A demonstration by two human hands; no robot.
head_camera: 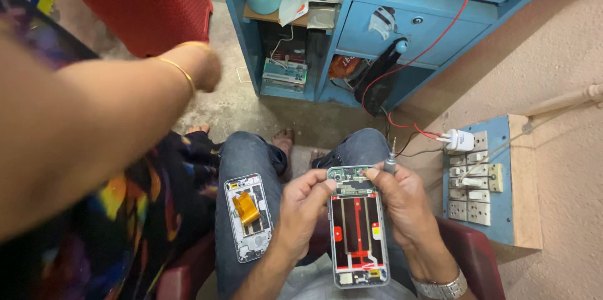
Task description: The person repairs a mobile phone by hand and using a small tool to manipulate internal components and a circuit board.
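Note:
An opened phone body (pixel 357 231) with red and black inner parts rests upright on my lap. My left hand (pixel 300 209) grips its upper left edge, thumb near the camera end. My right hand (pixel 402 202) holds its upper right edge and also a small screwdriver (pixel 391 158), whose tip points up away from the phone. A second phone frame (pixel 249 215) with a gold flex strip lies flat on my left thigh, untouched.
Another person's arm (pixel 94 111) with a gold bangle reaches across the left side, above a colourful garment. A blue workbench (pixel 377 23) with drawer and tool cup stands ahead. A blue switchboard (pixel 477 180) with a white charger and red wire is at right.

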